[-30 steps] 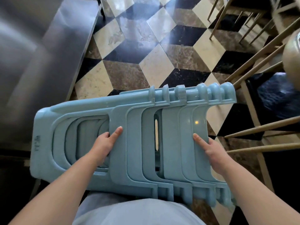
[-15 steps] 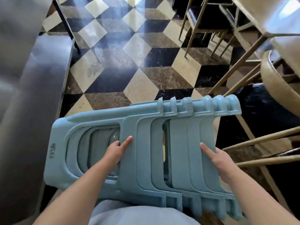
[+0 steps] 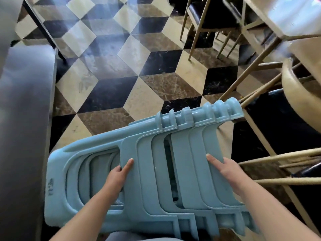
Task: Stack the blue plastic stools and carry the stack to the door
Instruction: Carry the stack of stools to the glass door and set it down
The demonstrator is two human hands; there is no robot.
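A stack of several nested blue plastic stools (image 3: 156, 164) lies on its side in front of my waist, seats to the left, legs to the right. My left hand (image 3: 118, 174) grips the edge of a side opening near the seat end, thumb on top and fingers hooked inside. My right hand (image 3: 225, 171) holds the leg end, thumb on the upper face and fingers wrapped under the outer stool. The stack is off the floor, carried by both hands. No door is in view.
The floor (image 3: 135, 84) is patterned in black, brown and cream tiles. A steel counter (image 3: 22, 119) runs along the left. Wooden chairs (image 3: 205, 28) and a table (image 3: 281, 20) crowd the right; chair legs (image 3: 260, 87) touch or nearly touch the stack's far right corner.
The view has advanced over the floor and tilted; the stack now sits lower and further right in view, its leg end close to the chair legs. Both hands keep the same hold.
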